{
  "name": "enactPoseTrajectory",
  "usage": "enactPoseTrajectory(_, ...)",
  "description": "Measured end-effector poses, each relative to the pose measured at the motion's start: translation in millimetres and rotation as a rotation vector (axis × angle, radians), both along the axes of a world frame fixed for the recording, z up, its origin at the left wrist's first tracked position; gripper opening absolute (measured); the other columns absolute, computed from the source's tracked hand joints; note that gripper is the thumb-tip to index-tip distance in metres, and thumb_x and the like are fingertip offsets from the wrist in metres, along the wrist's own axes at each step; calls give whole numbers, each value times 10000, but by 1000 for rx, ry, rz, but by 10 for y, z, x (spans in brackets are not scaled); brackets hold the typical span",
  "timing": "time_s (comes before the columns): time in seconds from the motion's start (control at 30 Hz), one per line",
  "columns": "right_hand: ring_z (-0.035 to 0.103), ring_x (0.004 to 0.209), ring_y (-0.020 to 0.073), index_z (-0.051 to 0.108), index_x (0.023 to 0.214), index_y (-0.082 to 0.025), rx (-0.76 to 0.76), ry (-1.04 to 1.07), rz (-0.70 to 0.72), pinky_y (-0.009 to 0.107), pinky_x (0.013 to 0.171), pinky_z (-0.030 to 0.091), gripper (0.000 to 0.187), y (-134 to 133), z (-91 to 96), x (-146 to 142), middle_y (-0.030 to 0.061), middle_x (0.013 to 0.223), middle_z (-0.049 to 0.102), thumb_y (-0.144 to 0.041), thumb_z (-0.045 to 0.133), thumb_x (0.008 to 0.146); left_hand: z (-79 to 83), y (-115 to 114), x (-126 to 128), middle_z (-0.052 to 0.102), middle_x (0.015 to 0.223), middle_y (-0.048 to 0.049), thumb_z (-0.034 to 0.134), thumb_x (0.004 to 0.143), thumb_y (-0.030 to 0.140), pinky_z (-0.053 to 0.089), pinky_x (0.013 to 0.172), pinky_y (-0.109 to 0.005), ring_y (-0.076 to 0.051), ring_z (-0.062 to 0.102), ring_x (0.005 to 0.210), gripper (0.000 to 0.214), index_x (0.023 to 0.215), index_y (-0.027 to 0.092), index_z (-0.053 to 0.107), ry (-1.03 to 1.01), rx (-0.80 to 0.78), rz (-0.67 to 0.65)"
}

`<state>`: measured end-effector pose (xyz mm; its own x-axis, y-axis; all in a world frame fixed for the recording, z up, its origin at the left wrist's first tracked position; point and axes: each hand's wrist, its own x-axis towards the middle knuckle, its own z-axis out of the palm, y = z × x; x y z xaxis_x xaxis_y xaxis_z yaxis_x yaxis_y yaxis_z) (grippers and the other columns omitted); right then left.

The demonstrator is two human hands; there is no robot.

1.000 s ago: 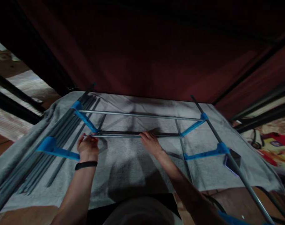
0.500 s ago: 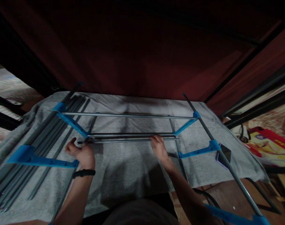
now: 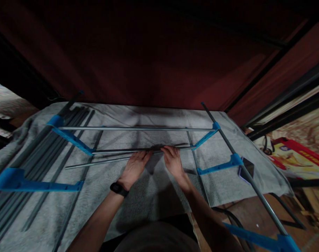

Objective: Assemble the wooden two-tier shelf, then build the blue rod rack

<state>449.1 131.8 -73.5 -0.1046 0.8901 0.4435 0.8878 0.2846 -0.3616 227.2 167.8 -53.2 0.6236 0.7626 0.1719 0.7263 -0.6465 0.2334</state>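
A loose thin metal tube [image 3: 103,162] lies at a slant just in front of a frame of grey metal tubes and blue plastic brackets [image 3: 72,139]. My left hand [image 3: 136,164], with a dark band on its wrist, has its fingers closed over this tube near its middle. Close beside it, my right hand [image 3: 173,161] curls its fingers over the same tube, against the frame's front crossbar [image 3: 112,151]. The fingertips partly hide where tube and crossbar meet. Behind them the rear crossbar [image 3: 143,129] joins both sides.
A bundle of grey tubes [image 3: 48,159] lies at the left on the grey cloth [image 3: 138,206] over the table. A phone [image 3: 246,169] rests under the right side tube. Further right is a red and yellow package [image 3: 298,157]. A dark red curtain [image 3: 149,70] hangs behind.
My left hand has moved right, from the tube's left end to near its middle. The tube's left end has shifted left and toward me, so it now slants. My right hand stays near its place.
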Motion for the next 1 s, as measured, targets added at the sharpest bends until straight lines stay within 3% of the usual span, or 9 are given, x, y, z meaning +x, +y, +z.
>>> enactPoseTrajectory(0.1,517,1248,233,594,1275,-226,98,122,-128,426,1069,428,434,-132,-61,182,104,1296,584,-101,406,904,40,96,-52,648,1164,-117,360,897,48,419,1036,-434,-283,585,1111,599,1427,253,548,-7,23,46)
enactPoseTrajectory(0.2,520,1209,244,548,1241,-202,214,254,-368,445,1042,445,357,-210,-219,456,135,1224,574,-165,406,916,63,149,-62,656,1075,-106,364,900,56,450,980,-423,-274,598,1031,590,1418,257,561,-12,41,69)
enactPoseTrajectory(0.3,527,1156,257,468,1300,-182,297,315,-631,447,981,481,399,-159,-401,778,167,1215,541,-215,418,905,55,154,4,654,1047,-103,369,911,63,467,933,-414,-268,596,977,580,1428,250,553,-20,54,55)
enactPoseTrajectory(0.4,532,1149,261,386,1398,-149,326,442,-784,438,957,498,535,-27,-517,1066,213,1300,487,-243,438,874,42,148,93,656,1079,-115,376,919,55,464,941,-421,-271,593,986,561,1422,226,558,-21,72,31)
enactPoseTrajectory(0.5,530,1179,257,416,1399,-151,255,651,-789,450,1012,462,580,96,-530,1235,203,1340,482,-256,454,830,49,152,153,661,1102,-120,406,917,45,465,950,-416,-263,602,992,541,1404,209,572,2,90,12)
enactPoseTrajectory(0.7,575,1057,193,540,1275,-204,174,965,-631,400,1041,420,536,196,-419,1256,73,1138,639,-225,473,743,116,166,208,671,1111,-126,428,932,47,484,923,-403,-248,617,987,501,1396,172,570,19,86,-12)
enactPoseTrajectory(1.0,590,954,172,587,1117,-202,163,1027,-612,388,987,450,442,184,-361,1314,49,1053,658,-226,478,689,162,185,316,683,1117,-132,451,923,34,488,935,-390,-243,633,1006,496,1383,162,584,13,87,-23)
